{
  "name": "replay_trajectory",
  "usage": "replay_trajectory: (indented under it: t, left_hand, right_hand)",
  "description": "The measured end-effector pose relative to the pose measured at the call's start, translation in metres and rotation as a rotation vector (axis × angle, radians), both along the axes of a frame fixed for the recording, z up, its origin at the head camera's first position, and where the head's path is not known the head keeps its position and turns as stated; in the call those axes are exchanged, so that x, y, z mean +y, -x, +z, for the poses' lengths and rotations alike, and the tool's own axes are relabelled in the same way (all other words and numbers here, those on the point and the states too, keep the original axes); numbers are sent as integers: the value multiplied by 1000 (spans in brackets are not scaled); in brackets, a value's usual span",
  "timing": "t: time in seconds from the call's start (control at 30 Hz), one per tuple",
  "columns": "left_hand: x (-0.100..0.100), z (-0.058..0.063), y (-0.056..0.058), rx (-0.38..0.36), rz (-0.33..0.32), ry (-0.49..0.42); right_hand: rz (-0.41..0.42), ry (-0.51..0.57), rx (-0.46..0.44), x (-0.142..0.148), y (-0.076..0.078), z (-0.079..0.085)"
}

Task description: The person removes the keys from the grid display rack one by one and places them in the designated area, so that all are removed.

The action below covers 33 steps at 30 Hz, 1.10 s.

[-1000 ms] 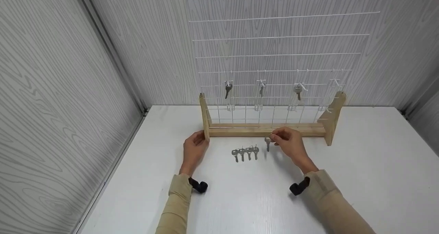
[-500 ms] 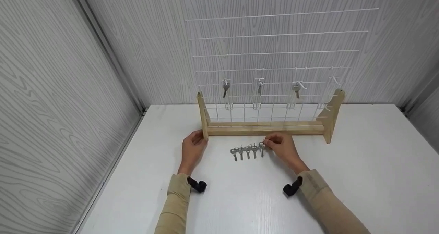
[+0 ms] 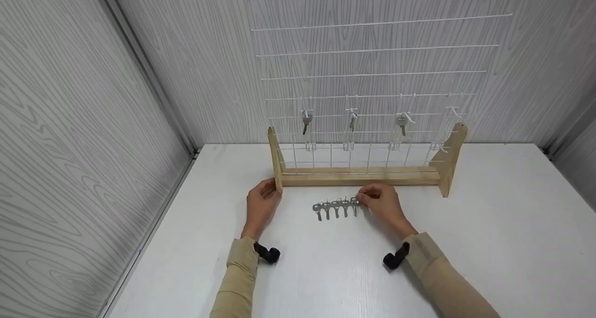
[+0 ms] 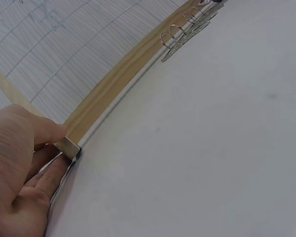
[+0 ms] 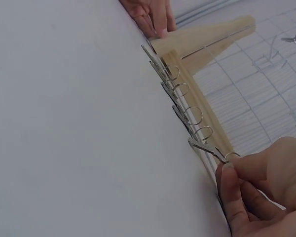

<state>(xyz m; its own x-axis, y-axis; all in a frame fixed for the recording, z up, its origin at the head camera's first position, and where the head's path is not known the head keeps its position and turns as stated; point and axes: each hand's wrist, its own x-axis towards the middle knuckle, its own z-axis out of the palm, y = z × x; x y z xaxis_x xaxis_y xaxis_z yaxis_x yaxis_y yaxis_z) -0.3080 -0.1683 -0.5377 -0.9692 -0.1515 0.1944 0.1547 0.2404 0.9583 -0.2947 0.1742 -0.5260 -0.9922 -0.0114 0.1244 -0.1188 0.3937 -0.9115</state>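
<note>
My right hand [image 3: 381,203] pinches the ring of a key [image 5: 207,148] between thumb and fingertip. This key is at the right end of a row of keys [image 3: 328,209] on the white table, each with a wire ring standing up. My left hand [image 3: 262,203] grips the front foot of the left wooden side piece [image 4: 68,147], thumb on one face and fingers on the other. That piece belongs to a wooden stand holding a white wire grid [image 3: 326,78]. Three more keys hang on the grid's hooks, including a left one [image 3: 306,121] and a right one [image 3: 402,123].
A wooden crossbar [image 3: 363,177] runs behind the row of keys. The stand's right side piece [image 3: 450,159] is at the far end. A hook [image 3: 453,111] at the upper right carries no key. Wood-patterned panels [image 3: 60,136] enclose the table [image 3: 186,262].
My right hand has moved left and slightly down, bringing its key from apart to the right end of the row. My left hand stays on the stand.
</note>
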Motion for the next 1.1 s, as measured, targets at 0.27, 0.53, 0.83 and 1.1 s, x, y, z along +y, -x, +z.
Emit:
replay_trajectory:
  t: [0.27, 0.53, 0.83, 1.1]
  left_hand:
    - [1, -1, 0, -11, 2, -9]
    - [0, 0, 1, -4, -10, -12]
    - [0, 0, 1, -1, -10, -29]
    - [0, -1, 1, 4, -11, -26]
  right_hand:
    - [-1, -27, 23, 0, -1, 1]
    - [8, -28, -18, 0, -3, 4]
    - [-7, -30, -24, 0, -4, 7]
    - [15, 88, -23, 6, -7, 32]
